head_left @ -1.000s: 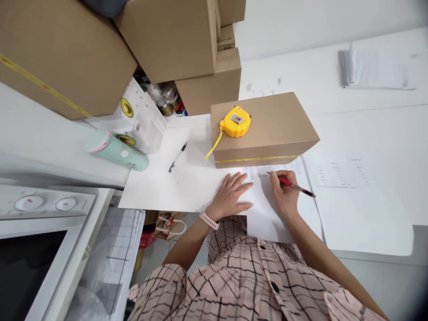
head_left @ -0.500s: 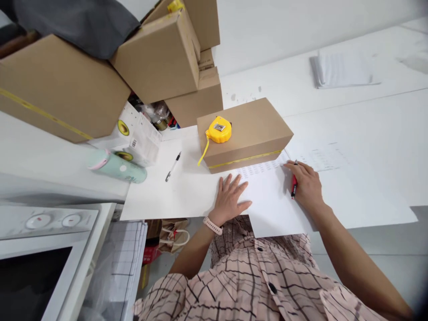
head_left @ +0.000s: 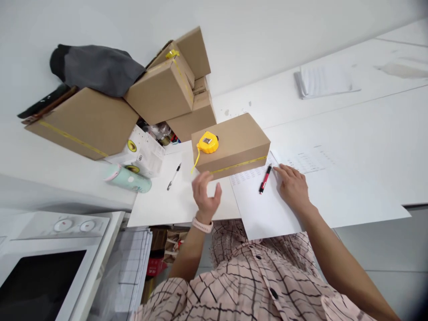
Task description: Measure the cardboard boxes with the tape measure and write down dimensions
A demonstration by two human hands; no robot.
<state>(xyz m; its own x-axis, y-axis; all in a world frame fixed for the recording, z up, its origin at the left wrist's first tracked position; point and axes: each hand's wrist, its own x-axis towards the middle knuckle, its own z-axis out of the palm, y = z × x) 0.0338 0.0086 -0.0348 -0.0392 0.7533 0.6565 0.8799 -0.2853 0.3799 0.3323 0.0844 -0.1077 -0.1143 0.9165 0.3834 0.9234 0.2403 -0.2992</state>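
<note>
Beside the brown cardboard box (head_left: 230, 142), my left hand (head_left: 205, 199) is half-open, right hand (head_left: 294, 186) loosely flat on white printed paper (head_left: 257, 216), both empty; a knuckle bump could roll the red-and-black pen (head_left: 265, 179).

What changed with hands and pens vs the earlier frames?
The right hand has let go of the red pen, now lying on the printed sheet. The left hand has lifted and shifted left, toward the cardboard box. Unchanged: tape measure on the box, clear pen on the table.
</note>
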